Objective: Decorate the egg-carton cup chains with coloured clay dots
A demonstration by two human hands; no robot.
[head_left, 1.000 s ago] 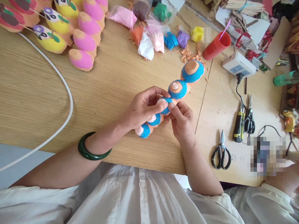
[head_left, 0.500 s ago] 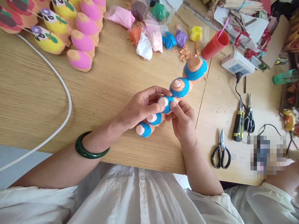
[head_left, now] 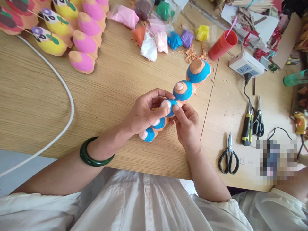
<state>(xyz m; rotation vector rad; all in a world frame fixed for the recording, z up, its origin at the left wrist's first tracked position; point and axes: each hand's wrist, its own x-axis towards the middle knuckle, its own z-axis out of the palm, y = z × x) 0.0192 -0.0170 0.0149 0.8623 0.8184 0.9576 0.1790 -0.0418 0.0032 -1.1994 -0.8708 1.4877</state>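
Between my hands is an orange strip of joined rounded bumps (head_left: 183, 90), coated in blue clay, held aslant above the table. Pale pink caps cover the tips of the lower bumps; a small pink dab (head_left: 180, 86) sits on the second from the top, and the top bump has a bare orange tip. My left hand (head_left: 151, 109) curves around the middle bump, thumb and fingers pressing its pink cap. My right hand (head_left: 187, 123) pinches the strip's right side, its thumb on the blue clay and its other fingers partly hidden beneath.
Bags of coloured clay, including a blue one (head_left: 174, 41), lie at the back beside a red cup (head_left: 222, 45). Painted bump strips (head_left: 83, 61) stand back left. Scissors (head_left: 228, 157), a yellow-black cutter (head_left: 247, 126) and a power strip (head_left: 246, 65) are at right. A person's arm (head_left: 292, 186) shows at far right.
The strip has tilted and shifted slightly left in my hands. Both hands keep nearly the same grip on the middle bump.
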